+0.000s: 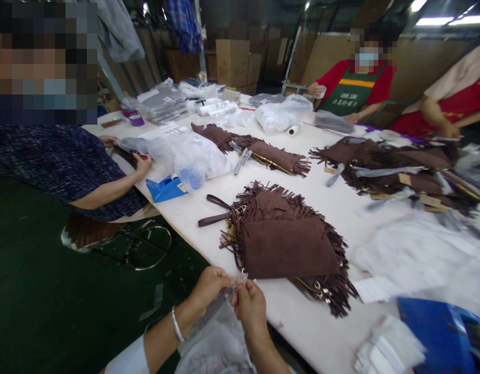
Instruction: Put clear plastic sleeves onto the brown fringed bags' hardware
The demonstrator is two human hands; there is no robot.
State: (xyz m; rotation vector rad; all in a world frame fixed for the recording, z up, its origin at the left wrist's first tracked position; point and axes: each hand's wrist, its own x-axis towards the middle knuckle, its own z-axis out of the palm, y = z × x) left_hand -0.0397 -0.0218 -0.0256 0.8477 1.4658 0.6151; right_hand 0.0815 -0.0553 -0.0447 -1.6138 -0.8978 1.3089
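At the table's near edge, my left hand (pixel 211 284) and my right hand (pixel 250 301) are close together, fingers pinched on the gathered top of a clear plastic bag (pixel 216 337). The bag hangs below them, and its contents are blurred. Just beyond my hands lies a stack of brown fringed bags (pixel 290 246) with gold rings and a wrist strap (pixel 214 210) at its left side. My left wrist carries a silver bangle.
A blue tape dispenser (pixel 168 188) sits at the left edge, a blue object (pixel 438 332) at the lower right. More brown bags (pixel 357 153) lie farther back. A person (pixel 61 166) sits left; two others stand across the white table (pixel 209 228).
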